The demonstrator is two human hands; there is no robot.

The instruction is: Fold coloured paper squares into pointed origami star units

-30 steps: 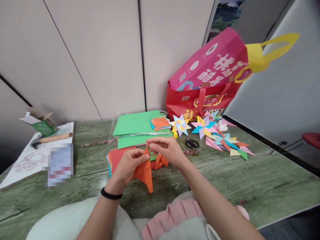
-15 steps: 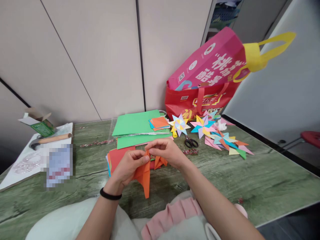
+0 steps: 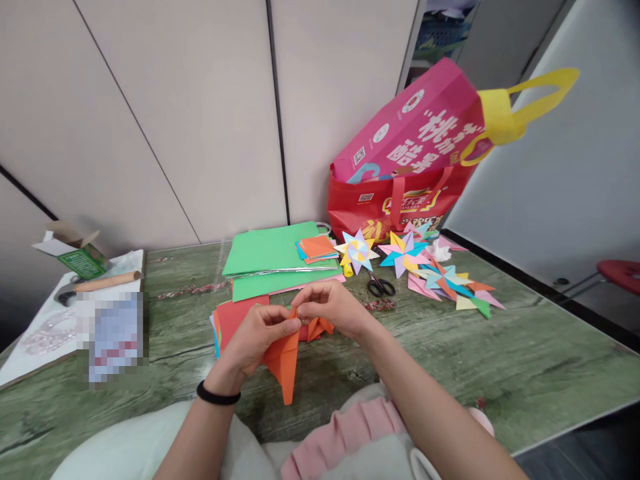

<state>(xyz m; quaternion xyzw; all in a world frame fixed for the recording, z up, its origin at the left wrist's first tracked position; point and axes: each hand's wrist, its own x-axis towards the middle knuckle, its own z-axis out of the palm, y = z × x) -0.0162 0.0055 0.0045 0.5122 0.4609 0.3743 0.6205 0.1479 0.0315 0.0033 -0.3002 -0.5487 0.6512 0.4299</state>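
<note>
Between my two hands is a folded piece of orange origami paper [image 3: 284,367], its pointed end hanging down over the table. My left hand [image 3: 265,333] pinches its upper part between thumb and fingers. Close against it, my right hand [image 3: 333,307] has thumb and fingertips closed on the paper's top tip; the exact fold there is hidden by the fingers. Another folded orange paper piece [image 3: 320,328] lies just behind, partly covered by my right hand. Beneath and beyond my left hand rests a stack of coloured sheets [image 3: 240,313] with red on top.
Green sheets [image 3: 270,250] carry small orange squares [image 3: 319,247]. Black scissors [image 3: 381,287] lie beside paper stars [image 3: 404,253] and folded pieces [image 3: 457,283]. A red bag [image 3: 400,207] holds a pink one [image 3: 415,127]. At left are a green box [image 3: 85,260] and a wooden stick [image 3: 107,281].
The orange paper's hanging end has swung slightly left and shows more of its face. Both hands keep their pinch. The whole view has shifted a little.
</note>
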